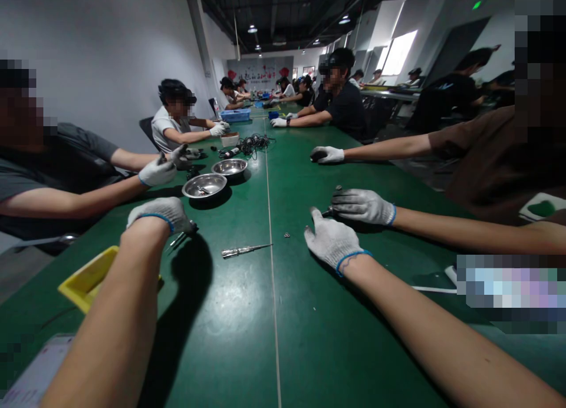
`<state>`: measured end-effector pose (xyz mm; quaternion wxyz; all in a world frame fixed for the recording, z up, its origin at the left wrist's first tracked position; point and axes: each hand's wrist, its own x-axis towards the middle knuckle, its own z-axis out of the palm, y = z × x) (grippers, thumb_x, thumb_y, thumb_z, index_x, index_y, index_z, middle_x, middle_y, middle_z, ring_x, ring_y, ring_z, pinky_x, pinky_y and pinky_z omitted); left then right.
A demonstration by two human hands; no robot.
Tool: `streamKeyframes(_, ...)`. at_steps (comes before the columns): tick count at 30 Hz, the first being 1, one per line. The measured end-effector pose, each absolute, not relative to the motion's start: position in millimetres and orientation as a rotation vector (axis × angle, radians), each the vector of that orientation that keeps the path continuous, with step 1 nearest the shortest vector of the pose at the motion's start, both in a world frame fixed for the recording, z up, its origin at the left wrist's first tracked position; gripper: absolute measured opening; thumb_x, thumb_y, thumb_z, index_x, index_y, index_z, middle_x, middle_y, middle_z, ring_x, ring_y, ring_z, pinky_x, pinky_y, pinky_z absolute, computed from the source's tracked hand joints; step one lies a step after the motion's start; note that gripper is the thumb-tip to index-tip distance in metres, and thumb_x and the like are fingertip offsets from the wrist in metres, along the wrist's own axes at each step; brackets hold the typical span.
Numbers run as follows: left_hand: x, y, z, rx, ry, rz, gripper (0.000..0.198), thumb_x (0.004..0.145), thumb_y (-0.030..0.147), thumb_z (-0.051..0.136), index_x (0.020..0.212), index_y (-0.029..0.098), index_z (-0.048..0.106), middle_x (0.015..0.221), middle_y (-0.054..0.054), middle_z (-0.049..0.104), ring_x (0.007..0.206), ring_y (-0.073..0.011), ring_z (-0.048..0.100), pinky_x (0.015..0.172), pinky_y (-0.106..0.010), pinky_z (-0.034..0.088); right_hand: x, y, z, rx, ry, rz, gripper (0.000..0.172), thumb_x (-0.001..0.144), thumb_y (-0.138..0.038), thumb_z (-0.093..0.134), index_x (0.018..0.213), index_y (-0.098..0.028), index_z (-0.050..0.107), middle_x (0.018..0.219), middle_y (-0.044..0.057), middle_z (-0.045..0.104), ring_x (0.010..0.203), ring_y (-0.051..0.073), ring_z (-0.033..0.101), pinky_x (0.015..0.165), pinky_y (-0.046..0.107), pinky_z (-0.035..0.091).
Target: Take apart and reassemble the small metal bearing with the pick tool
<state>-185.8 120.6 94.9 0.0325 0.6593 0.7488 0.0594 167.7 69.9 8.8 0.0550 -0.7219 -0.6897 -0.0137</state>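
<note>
My left hand (159, 213), in a white knit glove with a blue cuff, is raised over the left half of the green table (239, 349). Its fingers are closed round a metal piece with thin prongs (177, 240), whose kind I cannot make out. My right hand (333, 240), gloved alike, rests low over the table to the right of the seam, fingers apart with nothing seen in them. Close beyond it lies a co-worker's gloved hand (365, 206) by a small dark piece (328, 211). A screwdriver (245, 250) and a tiny metal part (287, 235) lie between my hands.
Two steel bowls (204, 187) stand ahead on the left, the nearer holding small metal parts. Beyond are tangled black cables (254, 144) and a blue basket (235, 114). A yellow tray (88, 278) sits beside my left forearm. Co-workers' gloved hands (158, 171) work on both sides.
</note>
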Motion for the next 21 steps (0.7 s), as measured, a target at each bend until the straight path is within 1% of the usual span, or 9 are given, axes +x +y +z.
streamKeyframes(1,-177.9,118.4,98.5,2.004,2.356,0.054,0.041,0.05,0.044,0.094,0.049,0.017,0.063,0.053,-0.009,0.065,0.071,-0.0311,0.07,0.073,-0.037,0.053,170.3,72.2,9.1,-2.217,-2.082,-0.047,0.057,0.102,-0.039,0.05,0.154,-0.016,0.05,0.099,0.02,0.081,0.09,0.037,0.081,0.071,0.041,0.059)
streamKeyframes(3,-158.5,113.1,103.5,2.03,2.383,-0.085,0.037,0.06,0.046,0.088,0.072,0.014,0.075,0.081,-0.019,0.077,0.083,-0.0373,0.073,0.077,-0.041,0.055,173.8,75.2,9.1,-2.244,-2.072,-0.042,0.053,0.103,-0.043,0.047,0.148,-0.017,0.057,0.1,0.02,0.081,0.092,0.037,0.08,0.071,0.041,0.059)
streamKeyframes(6,-121.8,104.3,101.3,2.149,2.333,-0.168,0.049,0.08,0.054,0.072,0.103,0.012,0.079,0.11,-0.027,0.076,0.101,-0.0433,0.073,0.082,-0.045,0.055,175.8,74.9,7.9,-2.237,-2.085,-0.097,0.048,0.103,-0.048,0.047,0.133,-0.016,0.066,0.119,0.025,0.076,0.095,0.036,0.079,0.072,0.041,0.059)
streamKeyframes(8,-94.6,99.0,91.4,2.28,2.219,-0.199,0.043,0.088,0.052,0.065,0.106,0.016,0.079,0.107,-0.023,0.077,0.101,-0.04,0.073,0.083,-0.042,0.055,176.4,72.8,7.1,-2.214,-2.109,-0.203,0.048,0.101,-0.05,0.052,0.128,-0.013,0.069,0.141,0.03,0.064,0.103,0.038,0.076,0.075,0.042,0.059)
streamKeyframes(10,-68.2,94.5,75.1,2.442,2.053,-0.168,0.039,0.093,0.048,0.061,0.111,0.018,0.078,0.106,-0.02,0.078,0.103,-0.0366,0.074,0.085,-0.04,0.055,177.6,70.5,8.1,-2.19,-2.144,-0.289,0.05,0.099,-0.05,0.054,0.125,-0.01,0.071,0.15,0.032,0.056,0.11,0.04,0.073,0.08,0.045,0.058)
streamKeyframes(13,-37.8,89.9,45.7,2.616,1.837,-0.072,0.04,0.098,0.047,0.055,0.121,0.02,0.074,0.112,-0.017,0.076,0.104,-0.033,0.073,0.085,-0.037,0.054,181.1,68.4,15.5,-2.212,-2.183,-0.287,0.052,0.1,-0.05,0.053,0.123,-0.007,0.073,0.13,0.029,0.071,0.106,0.04,0.074,0.08,0.045,0.056)
streamKeyframes(16,-23.3,87.6,22.5,2.728,1.698,0.021,0.035,0.102,0.038,0.049,0.116,0.018,0.074,0.11,-0.016,0.075,0.102,-0.0308,0.072,0.084,-0.037,0.054,186.9,68.1,27.6,-2.297,-2.189,-0.214,0.055,0.101,-0.053,0.051,0.118,-0.006,0.075,0.11,0.026,0.077,0.103,0.039,0.075,0.079,0.043,0.054)
streamKeyframes(18,-20.9,87.1,14.2,2.776,1.651,0.077,0.033,0.103,0.034,0.048,0.113,0.016,0.073,0.109,-0.016,0.073,0.101,-0.0302,0.071,0.084,-0.037,0.054,191.6,69.1,33.5,-2.365,-2.177,-0.162,0.055,0.101,-0.054,0.048,0.105,-0.008,0.079,0.103,0.025,0.078,0.103,0.039,0.075,0.079,0.042,0.053)
streamKeyframes(21,-21.8,87.5,9.4,2.833,1.587,0.147,0.032,0.104,0.034,0.047,0.114,0.017,0.072,0.108,-0.014,0.072,0.102,-0.0295,0.069,0.085,-0.038,0.054,198.0,73.2,33.4,-2.296,-2.13,-0.285,0.052,0.098,-0.051,0.054,0.12,-0.008,0.073,0.114,0.025,0.075,0.108,0.04,0.072,0.083,0.044,0.052)
